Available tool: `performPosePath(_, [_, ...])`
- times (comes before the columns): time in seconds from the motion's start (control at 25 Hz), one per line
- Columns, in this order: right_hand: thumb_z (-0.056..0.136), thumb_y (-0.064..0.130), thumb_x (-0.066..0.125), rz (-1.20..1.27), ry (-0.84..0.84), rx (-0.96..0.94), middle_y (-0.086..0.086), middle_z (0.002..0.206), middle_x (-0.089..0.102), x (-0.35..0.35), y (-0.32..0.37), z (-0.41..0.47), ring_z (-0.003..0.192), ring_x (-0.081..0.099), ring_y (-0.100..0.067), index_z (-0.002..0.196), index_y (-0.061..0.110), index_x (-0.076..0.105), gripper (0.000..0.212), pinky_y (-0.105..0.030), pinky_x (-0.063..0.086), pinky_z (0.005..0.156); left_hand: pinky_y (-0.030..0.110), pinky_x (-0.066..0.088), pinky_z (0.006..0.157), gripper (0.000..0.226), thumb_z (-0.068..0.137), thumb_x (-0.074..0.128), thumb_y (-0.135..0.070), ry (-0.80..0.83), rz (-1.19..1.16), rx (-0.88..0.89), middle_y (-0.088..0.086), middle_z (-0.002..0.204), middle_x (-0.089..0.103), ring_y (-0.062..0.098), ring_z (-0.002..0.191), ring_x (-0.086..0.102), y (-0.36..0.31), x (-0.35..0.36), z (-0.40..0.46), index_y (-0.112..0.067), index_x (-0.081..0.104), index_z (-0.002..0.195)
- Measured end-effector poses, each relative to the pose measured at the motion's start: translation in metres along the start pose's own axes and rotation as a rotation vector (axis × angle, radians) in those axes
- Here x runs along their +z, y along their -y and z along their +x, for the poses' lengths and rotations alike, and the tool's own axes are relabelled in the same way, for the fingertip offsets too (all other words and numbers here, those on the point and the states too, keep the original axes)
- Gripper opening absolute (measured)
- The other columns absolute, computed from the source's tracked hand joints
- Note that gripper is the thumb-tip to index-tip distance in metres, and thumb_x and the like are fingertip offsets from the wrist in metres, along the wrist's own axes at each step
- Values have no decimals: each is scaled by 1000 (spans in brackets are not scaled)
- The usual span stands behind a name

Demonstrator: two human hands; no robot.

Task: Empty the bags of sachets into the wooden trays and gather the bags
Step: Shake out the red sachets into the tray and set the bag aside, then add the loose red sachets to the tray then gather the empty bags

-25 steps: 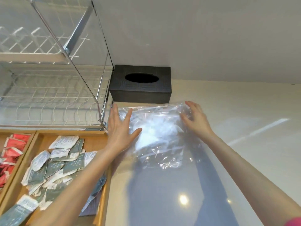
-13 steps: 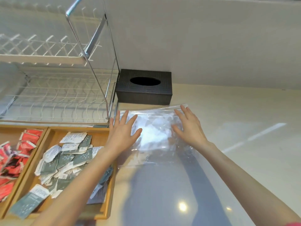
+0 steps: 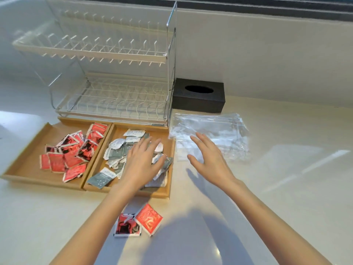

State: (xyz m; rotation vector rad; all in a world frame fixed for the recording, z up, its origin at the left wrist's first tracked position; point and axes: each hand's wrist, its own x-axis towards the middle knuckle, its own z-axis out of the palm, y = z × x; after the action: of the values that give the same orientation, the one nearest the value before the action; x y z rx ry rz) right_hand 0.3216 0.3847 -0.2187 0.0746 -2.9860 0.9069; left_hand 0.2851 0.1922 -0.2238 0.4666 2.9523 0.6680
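Both hands are empty, fingers spread and straight. The left hand point(image 3: 142, 161) is over the right tray point(image 3: 168, 192), above the grey and white sachets point(image 3: 116, 153); can't tell if it touches them. The right hand point(image 3: 209, 159) is at the near left corner of the clear bags point(image 3: 214, 131), fingertips point(image 3: 193, 138) over the plastic, palm over the counter point(image 3: 286, 188). Contact with the bags unclear.

The bags lie flat in a stack on the counter, just right of the right tray and in front of the black tissue box point(image 3: 198, 96). They look empty, see-through, edges roughly lined up.

The two wooden trays sit side by side, touching along their long edge. The left tray point(image 3: 24, 165) holds a loose pile of red sachets point(image 3: 70, 150), mostly toward its right half. The right tray holds the grey and white ones, partly hidden under the left hand and forearm.

Two stray sachets point(image 3: 138, 220) lie on the counter in front of the right tray, outside both trays: one plain red, one red with black and white print, touching each other, just right of the left forearm.

A two-tier wire dish rack point(image 3: 114, 100) stands behind the trays against the wall; its base sits right behind the trays' far edges. The tissue box is just right of the rack.
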Motion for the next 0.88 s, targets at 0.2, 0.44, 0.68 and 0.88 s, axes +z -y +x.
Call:
performPosePath(0.2, [89, 24, 52, 166, -8, 3, 0, 131, 49, 48, 39, -45, 125, 41, -15, 129, 18, 47, 41, -21, 31, 103, 40, 37, 100, 66, 75, 30, -54, -53, -122, -50, 6, 128, 53, 23, 122, 46, 37, -1, -66, -17, 48, 127])
performPosePath(0.44, [78, 45, 41, 235, 122, 139, 9, 99, 48, 101, 62, -83, 101, 49, -10, 111, 17, 58, 46, -23, 38, 91, 28, 39, 90, 57, 73, 29, -52, 39, -192, -67, -5, 116, 57, 17, 112, 52, 66, 16, -119, -23, 55, 115])
performPosePath(0.68, [83, 32, 55, -11, 233, 226, -3, 124, 47, 127, 72, -83, 118, 41, -21, 127, 17, 46, 47, -29, 32, 94, 32, 32, 92, 46, 82, 58, -32, 173, -33, -63, 1, 124, 48, 23, 121, 42, 89, 34, -131, -21, 48, 125])
performPosePath(0.88, [84, 22, 52, -70, 305, 305, -9, 118, 50, 130, 84, -73, 113, 44, -27, 113, 10, 47, 32, -33, 34, 88, 27, 24, 73, 23, 81, 58, -35, 229, -51, -68, -4, 97, 44, 23, 106, 46, 93, 33, -125, -20, 48, 97])
